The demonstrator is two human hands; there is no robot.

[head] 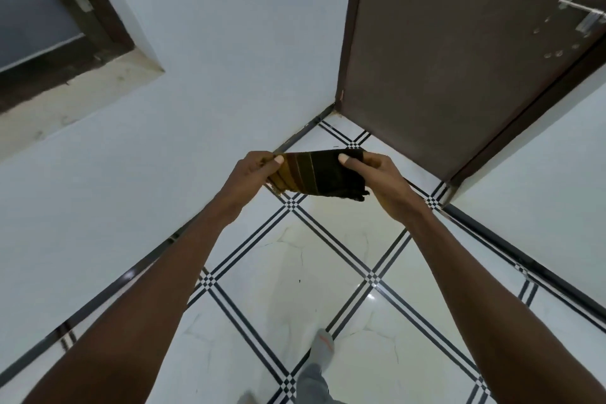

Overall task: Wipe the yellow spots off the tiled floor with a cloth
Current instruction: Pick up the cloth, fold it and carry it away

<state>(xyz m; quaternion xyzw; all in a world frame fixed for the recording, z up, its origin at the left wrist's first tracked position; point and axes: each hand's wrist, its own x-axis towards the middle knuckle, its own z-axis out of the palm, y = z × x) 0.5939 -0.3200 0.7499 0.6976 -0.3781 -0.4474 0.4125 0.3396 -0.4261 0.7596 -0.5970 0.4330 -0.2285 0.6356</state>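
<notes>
I stand over a white tiled floor (295, 275) with black double-line borders. A folded dark cloth (319, 175) with yellow and brown stripes is stretched between both hands at arm's length. My left hand (252, 174) pinches its left end, thumb on top. My right hand (377, 179) pinches its right end the same way. A faint yellowish stain (328, 210) shows on the tile just below the cloth. A small dark speck (299, 281) lies on the middle tile.
A pale wall (183, 128) runs along the left with a dark-framed window (49, 29). A brown door (459, 52) with a metal latch stands ahead on the right. My foot in a grey sock (323, 349) is on the floor below.
</notes>
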